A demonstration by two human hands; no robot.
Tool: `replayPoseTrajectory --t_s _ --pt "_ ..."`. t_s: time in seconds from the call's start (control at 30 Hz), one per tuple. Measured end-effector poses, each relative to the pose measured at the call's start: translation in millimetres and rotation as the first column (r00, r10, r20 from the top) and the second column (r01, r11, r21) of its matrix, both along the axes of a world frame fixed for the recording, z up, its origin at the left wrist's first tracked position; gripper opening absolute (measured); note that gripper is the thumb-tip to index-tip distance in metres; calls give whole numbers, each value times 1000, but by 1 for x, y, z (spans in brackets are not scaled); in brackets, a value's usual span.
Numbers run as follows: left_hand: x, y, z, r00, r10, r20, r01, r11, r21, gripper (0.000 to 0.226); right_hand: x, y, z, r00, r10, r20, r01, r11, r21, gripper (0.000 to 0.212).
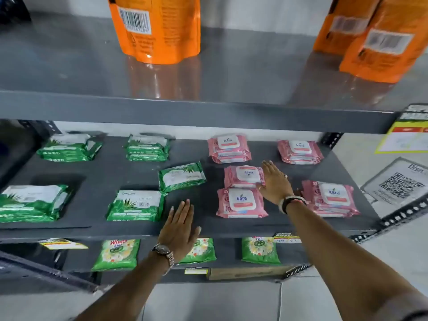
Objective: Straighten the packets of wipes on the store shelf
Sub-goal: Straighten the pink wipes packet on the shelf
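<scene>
Green and pink wipe packets lie on the middle grey shelf. One green packet sits tilted in the middle; other green stacks lie square at the left. A pink packet lies turned upside down, above another pink packet. My right hand is flat, fingers apart, its edge touching the right side of the turned pink packet. My left hand hovers flat over the shelf's front edge, holding nothing.
Orange pouches stand on the upper shelf, whose front lip overhangs the wipes. Green detergent bags lie on the shelf below. More pink stacks sit at the right. A QR sign hangs beside the rack.
</scene>
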State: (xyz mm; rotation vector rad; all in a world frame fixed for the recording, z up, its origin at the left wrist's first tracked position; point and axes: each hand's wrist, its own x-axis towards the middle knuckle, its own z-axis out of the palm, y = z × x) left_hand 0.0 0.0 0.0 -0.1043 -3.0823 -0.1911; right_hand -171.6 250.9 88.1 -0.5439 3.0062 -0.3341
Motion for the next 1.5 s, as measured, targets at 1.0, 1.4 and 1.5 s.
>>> replayPoseTrajectory --t_s 1.0,1.4,1.5 --pt "-2 0 -14 1000 11 -5 -10 996 86 66 31 0 26 956 175 236 -116 963 -245 71" --pt "0 0 -12 1000 -7 -24 9 996 88 64 40 -22 33 992 32 120 -33 999 13 80" --pt "0 0 -11 1000 -4 -29 7 996 85 64 44 -37 31 990 -109 86 103 992 66 83"
